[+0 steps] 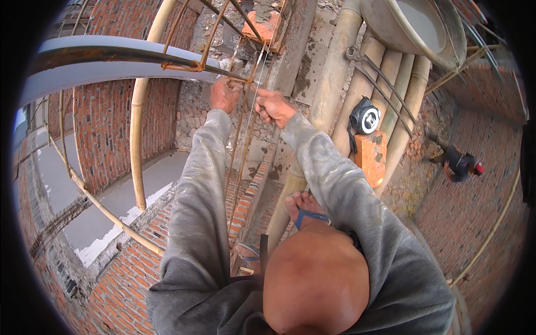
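My left hand [224, 96] is closed beside a joint of rusty rebar [237, 120], its fingertips hidden behind the bars, so what it pinches cannot be made out. Across the joint, my right hand [273, 107] has its fingers curled and its index finger reaching to the bars. Anything small in it is hidden. A thicker rusty bar [128, 54] runs in from the left and meets the upright bars near my hands. Behind it lies a smooth pale pipe-like piece [95, 78]. A thin white string [258, 72] passes between my hands.
Bamboo poles [335, 72] form a platform on my right. On it are long-handled pincers [385, 84], a tape measure [365, 116], an orange brick [371, 158] and a mortar basin [410, 28]. Another person [460, 163] is far below. An upright bamboo pole [137, 134] stands left.
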The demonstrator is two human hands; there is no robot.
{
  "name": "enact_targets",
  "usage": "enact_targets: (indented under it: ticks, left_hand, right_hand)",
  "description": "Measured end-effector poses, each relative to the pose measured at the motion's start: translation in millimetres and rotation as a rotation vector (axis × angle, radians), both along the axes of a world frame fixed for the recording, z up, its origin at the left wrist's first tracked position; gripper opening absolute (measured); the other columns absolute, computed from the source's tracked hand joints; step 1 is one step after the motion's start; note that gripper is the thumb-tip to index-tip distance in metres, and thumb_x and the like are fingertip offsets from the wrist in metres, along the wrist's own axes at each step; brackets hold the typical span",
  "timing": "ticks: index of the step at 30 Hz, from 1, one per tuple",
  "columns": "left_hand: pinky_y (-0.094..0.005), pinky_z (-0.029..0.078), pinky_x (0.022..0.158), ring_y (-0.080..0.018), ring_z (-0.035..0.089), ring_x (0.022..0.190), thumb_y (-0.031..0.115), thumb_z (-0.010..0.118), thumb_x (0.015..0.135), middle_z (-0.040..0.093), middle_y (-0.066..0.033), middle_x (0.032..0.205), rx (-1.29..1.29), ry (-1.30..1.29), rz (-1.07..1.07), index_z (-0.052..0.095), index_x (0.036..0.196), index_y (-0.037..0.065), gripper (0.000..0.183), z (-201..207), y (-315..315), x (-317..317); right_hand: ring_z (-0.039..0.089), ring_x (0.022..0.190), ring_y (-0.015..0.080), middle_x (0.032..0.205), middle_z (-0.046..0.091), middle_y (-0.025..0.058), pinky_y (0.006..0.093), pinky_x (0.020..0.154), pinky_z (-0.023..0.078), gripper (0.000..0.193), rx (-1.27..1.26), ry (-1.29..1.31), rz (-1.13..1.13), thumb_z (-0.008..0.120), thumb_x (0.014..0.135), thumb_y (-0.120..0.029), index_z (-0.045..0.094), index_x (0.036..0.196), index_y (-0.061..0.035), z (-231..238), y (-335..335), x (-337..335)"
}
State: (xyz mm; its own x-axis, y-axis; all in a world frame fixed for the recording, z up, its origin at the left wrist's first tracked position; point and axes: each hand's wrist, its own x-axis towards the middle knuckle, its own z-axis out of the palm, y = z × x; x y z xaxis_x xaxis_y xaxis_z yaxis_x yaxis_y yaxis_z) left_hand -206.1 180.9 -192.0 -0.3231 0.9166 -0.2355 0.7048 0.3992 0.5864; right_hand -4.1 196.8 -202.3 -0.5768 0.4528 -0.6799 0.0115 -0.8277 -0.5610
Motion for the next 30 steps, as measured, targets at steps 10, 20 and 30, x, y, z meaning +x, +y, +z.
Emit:
enact_targets:
  ticks: [10,20,30]
  left_hand:
    - [-0.0387,0.056,0.087,-0.0264,0.075,0.090,0.011,0.078,0.087,0.081,-0.0151,0.102,-0.150,-0.241,-0.041,0.079,0.118,0.006,0.031,-20,11,-17]
    - [-0.0490,0.049,0.109,-0.0406,0.062,0.120,0.012,0.070,0.083,0.067,-0.0222,0.129,-0.177,0.328,-0.408,0.065,0.136,0.016,0.053,-12,8,-28]
    - [-0.0385,0.043,0.110,-0.0295,0.056,0.129,0.001,0.067,0.082,0.065,-0.0149,0.129,-0.063,-0.478,-0.005,0.077,0.120,0.006,0.039,-47,-2,-16]
  right_hand:
    - [0.046,0.056,0.0099,0.077,0.059,-0.0002,0.0296,0.048,0.041,0.060,0.039,-0.005,0.023,0.049,0.105,-0.007,0.043,0.164,-0.0088,0,0,-1]
    - [0.045,0.055,0.0091,0.075,0.059,-0.0008,0.0288,0.047,0.041,0.060,0.071,-0.017,0.043,0.049,0.105,-0.006,0.041,0.164,-0.0058,2,3,2]
    - [0.050,0.051,0.0069,0.077,0.065,0.0022,0.0251,0.043,0.043,0.049,0.133,-0.097,0.064,0.054,0.109,-0.007,0.050,0.158,-0.0036,-1,-8,-11]
